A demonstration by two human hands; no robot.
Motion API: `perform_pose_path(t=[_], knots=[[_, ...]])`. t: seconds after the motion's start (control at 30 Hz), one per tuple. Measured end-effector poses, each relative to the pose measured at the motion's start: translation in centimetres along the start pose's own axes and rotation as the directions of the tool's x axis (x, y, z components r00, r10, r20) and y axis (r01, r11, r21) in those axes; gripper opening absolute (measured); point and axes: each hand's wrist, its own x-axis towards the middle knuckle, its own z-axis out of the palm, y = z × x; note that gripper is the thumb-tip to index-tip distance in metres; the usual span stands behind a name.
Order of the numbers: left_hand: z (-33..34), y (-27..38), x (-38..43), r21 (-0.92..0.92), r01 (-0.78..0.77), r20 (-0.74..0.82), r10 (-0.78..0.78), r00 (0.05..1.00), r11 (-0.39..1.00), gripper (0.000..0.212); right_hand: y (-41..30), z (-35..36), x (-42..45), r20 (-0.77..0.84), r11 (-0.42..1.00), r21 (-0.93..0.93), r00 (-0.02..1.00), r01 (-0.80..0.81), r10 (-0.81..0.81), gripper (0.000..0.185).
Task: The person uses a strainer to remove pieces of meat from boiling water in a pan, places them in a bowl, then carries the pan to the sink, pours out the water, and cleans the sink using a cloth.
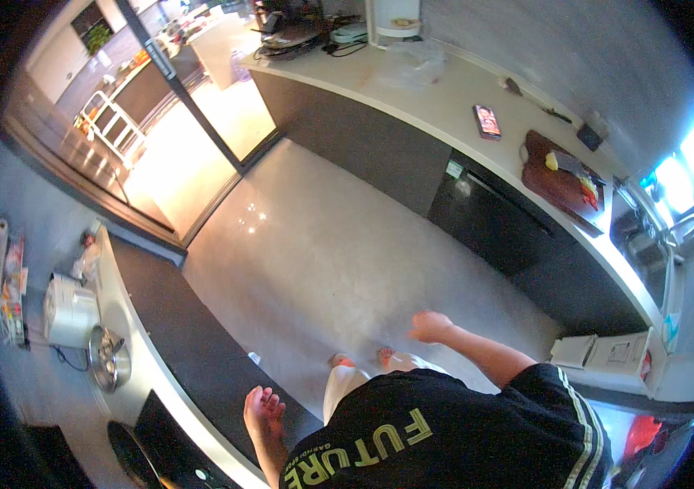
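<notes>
My left hand (264,408) hangs near the left counter with its fingers loosely curled and slightly apart; it holds nothing. On the other side, my right hand (431,327) is out over the floor (335,257). Its fingers bend away from view, and no object shows in it. Neither hand touches a counter. Closest to my left hand is the dark front of the left counter (200,342). A brown cutting board (539,162) lies on the right counter, bearing a knife (567,164), a pale yellow piece of food (551,161) and red food pieces (589,194).
A phone (486,122) with a lit screen and a crumpled plastic bag (411,64) lie on the right counter. A sink (640,244) is beyond the board. On the left stand a metal bowl (108,360) and a rice cooker (70,310). A framed glass door (182,91) is ahead.
</notes>
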Motion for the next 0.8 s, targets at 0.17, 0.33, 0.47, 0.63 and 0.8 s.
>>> perform_pose_path(t=[0.17, 0.33, 0.47, 0.63, 0.8], knots=[[7.5, 2.0, 2.8, 0.193, -0.007, 0.158, -0.024, 0.987, 0.981, 0.02, 6.3, 3.5, -2.2, -0.218, 0.975, 0.192, 0.963, -0.116, 0.157, 0.039], [15.5, 2.1, 6.9, 0.281, -0.003, 0.363, -0.103, 0.926, 0.96, 0.016, 7.0, 3.5, -5.8, -0.167, 0.905, 0.327, 0.926, -0.273, 0.34, 0.038], [22.5, 1.5, 8.7, 0.402, -0.007, 0.401, -0.169, 0.9, 0.916, 0.017, 8.8, 5.6, -5.8, -0.061, 0.774, 0.456, 0.852, -0.439, 0.52, 0.041], [28.8, 0.5, 10.5, 0.542, 0.01, 0.45, -0.3, 0.841, 0.84, 0.014, 10.3, 7.7, -5.9, -0.062, 0.6, 0.648, 0.752, -0.469, 0.656, 0.039], [34.5, -1.5, 11.7, 0.718, -0.152, 0.516, -0.373, 0.771, 0.68, 0.013, 10.0, 9.2, -7.3, 0.046, 0.363, 0.784, 0.629, -0.504, 0.776, 0.039]])
